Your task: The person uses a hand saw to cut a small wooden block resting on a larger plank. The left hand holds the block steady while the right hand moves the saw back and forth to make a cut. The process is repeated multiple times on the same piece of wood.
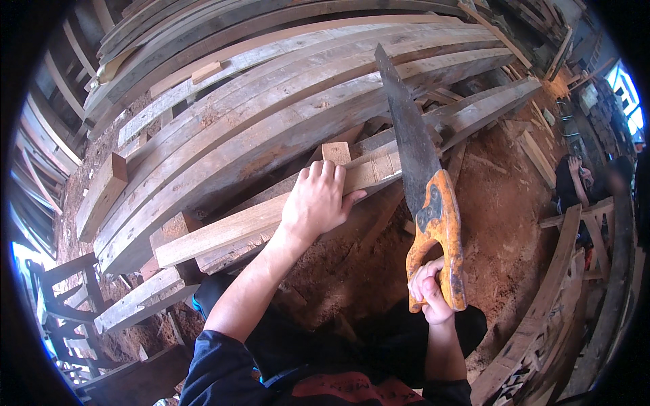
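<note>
My left hand (318, 201) lies flat on a pale wooden batten (230, 227), pressing it against the timbers beneath, fingers spread over its top edge. My right hand (429, 289) grips the orange handle of a hand saw (414, 149). Its dark rusty blade slants up and away from me, crossing the batten just right of my left hand. Pencil lines mark the batten near the blade. A short square block (336, 152) stands just behind my left fingers.
A big stack of long curved planks (271, 88) fills the upper half. Reddish sawdust ground (501, 203) lies to the right. A seated person (575, 179) is at the right edge. Wooden frames (68, 298) stand at lower left, carved timber (542, 338) at lower right.
</note>
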{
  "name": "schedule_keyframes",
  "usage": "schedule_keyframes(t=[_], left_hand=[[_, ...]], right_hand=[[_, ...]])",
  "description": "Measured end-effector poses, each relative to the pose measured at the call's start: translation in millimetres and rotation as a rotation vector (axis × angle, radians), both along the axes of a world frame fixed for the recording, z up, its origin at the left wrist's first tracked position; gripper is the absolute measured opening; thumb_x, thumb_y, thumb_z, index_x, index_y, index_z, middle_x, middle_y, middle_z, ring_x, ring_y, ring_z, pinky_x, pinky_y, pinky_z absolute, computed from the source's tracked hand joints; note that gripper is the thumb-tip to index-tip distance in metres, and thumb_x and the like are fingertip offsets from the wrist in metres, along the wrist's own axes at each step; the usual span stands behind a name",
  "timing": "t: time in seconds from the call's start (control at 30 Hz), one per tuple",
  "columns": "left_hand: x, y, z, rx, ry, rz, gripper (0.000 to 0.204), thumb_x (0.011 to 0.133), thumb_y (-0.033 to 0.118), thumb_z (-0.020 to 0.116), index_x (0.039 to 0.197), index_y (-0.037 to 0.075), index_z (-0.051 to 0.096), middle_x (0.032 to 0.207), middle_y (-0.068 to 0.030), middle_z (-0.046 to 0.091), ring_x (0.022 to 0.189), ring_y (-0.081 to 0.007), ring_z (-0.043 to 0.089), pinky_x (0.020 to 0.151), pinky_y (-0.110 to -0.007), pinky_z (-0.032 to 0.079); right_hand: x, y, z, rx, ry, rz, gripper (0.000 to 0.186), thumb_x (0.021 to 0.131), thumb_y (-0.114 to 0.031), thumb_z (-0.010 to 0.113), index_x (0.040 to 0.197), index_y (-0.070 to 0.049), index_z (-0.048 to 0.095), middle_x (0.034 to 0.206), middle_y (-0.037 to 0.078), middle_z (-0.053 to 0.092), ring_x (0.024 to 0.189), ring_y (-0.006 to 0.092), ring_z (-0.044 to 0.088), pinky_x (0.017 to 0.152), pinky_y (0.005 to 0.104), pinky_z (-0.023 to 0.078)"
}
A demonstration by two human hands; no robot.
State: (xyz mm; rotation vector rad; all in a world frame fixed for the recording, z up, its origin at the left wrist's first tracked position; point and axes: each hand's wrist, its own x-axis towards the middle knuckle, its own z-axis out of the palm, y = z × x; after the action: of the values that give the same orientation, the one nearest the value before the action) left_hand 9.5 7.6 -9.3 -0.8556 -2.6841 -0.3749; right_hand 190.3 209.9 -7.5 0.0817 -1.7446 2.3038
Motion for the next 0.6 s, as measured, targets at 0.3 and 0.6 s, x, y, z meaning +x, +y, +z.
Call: schedule_keyframes(t=[0.3, 0.6], left_hand=[[0.6, 0.3, 0.8, -0.003, 0.000, 0.008, 0.053, 0.092, 0.049, 0.058, 0.096, -0.004, 0.057, 0.091, -0.0173, 0.057, 0.089, -0.0305, 0.058, 0.079, -0.041, 0.048], [0.7, 0.8, 0.9, -0.014, -0.011, 0.010, 0.054, 0.092, 0.049, 0.057, 0.098, -0.005, 0.057, 0.092, -0.0174, 0.057, 0.090, -0.0310, 0.058, 0.080, -0.041, 0.048]], right_hand=[[-1.7, -1.9, 5.0, 0.071, -0.005, -0.012, 0.022, 0.088, -0.016, 0.069, 0.089, -0.001, 0.053, 0.066, 0.004, 0.058, 0.056, 0.0105, 0.058, 0.053, 0.0236, 0.046], [-0.6, 1.1, -0.2, 0.131, 0.010, -0.025, 0.021, 0.088, -0.016, 0.069, 0.087, -0.002, 0.053, 0.065, 0.004, 0.058, 0.056, 0.0104, 0.057, 0.053, 0.0238, 0.046]])
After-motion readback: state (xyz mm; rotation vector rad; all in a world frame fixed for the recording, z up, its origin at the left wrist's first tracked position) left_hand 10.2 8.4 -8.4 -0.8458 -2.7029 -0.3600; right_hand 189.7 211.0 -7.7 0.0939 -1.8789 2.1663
